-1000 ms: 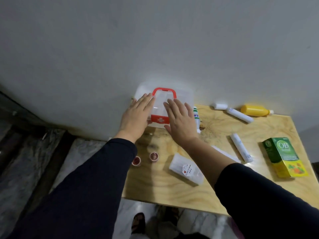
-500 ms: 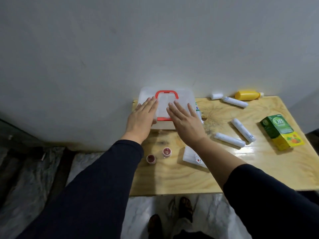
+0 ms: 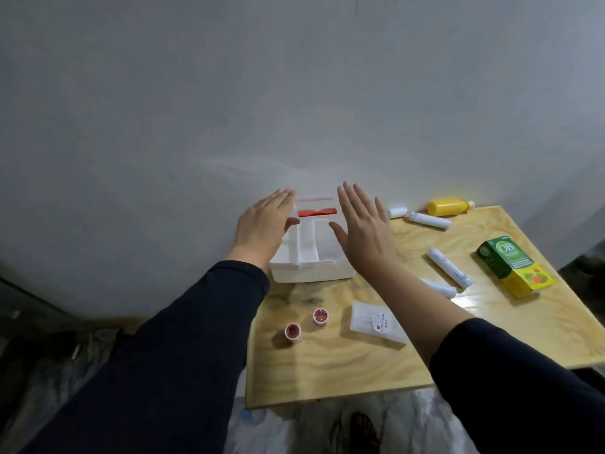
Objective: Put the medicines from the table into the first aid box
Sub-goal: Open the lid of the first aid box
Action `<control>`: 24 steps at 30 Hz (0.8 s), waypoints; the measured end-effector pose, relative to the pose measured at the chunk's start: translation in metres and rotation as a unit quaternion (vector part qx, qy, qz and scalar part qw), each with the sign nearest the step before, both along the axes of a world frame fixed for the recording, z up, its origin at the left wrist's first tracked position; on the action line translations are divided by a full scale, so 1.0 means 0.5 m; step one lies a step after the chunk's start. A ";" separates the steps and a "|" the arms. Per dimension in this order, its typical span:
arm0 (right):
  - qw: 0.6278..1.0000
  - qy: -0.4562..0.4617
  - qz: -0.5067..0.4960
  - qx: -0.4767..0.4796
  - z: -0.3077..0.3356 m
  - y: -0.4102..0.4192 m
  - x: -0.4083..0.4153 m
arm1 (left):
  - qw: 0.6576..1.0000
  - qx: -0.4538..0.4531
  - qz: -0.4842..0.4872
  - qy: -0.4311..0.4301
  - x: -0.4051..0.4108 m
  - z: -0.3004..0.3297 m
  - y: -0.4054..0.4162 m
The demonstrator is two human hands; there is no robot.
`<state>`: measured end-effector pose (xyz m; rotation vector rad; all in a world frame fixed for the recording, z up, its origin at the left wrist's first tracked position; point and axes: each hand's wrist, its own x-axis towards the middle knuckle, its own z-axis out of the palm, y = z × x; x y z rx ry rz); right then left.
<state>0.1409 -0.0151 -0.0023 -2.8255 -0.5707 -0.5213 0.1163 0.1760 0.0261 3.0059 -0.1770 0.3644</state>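
The white first aid box (image 3: pixel 311 273) stands open at the table's back left, against the wall, showing a divided inner tray. Its clear lid with the red handle (image 3: pixel 317 212) is tipped up toward the wall. My left hand (image 3: pixel 262 229) and my right hand (image 3: pixel 363 235) lie flat against the lid, fingers spread, gripping nothing. On the table lie two small red-topped jars (image 3: pixel 292 331), a clear flat case (image 3: pixel 376 324), several white tubes (image 3: pixel 450 267), a yellow bottle (image 3: pixel 450 207) and a green-and-yellow carton (image 3: pixel 514 270).
The wooden table (image 3: pixel 327 371) is small; its front edge is near me and its left edge runs just past the jars. A grey wall rises directly behind the box. Feet and a pale floor show below the front edge.
The lid was closed under my palms; it has swung up and back toward the wall, both hands rising with it. The inner tray now shows.
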 end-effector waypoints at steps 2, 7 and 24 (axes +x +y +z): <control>0.999 0.019 -0.042 0.007 -0.006 -0.011 -0.002 | 1.000 -0.009 0.006 -0.002 0.013 0.016 0.003; 0.984 0.137 -0.106 0.032 -0.038 -0.022 -0.003 | 1.000 -0.022 0.020 -0.012 0.050 0.044 0.004; 0.955 0.295 -0.032 -0.012 -0.118 -0.026 0.041 | 0.998 -0.032 0.050 -0.038 0.127 0.033 0.002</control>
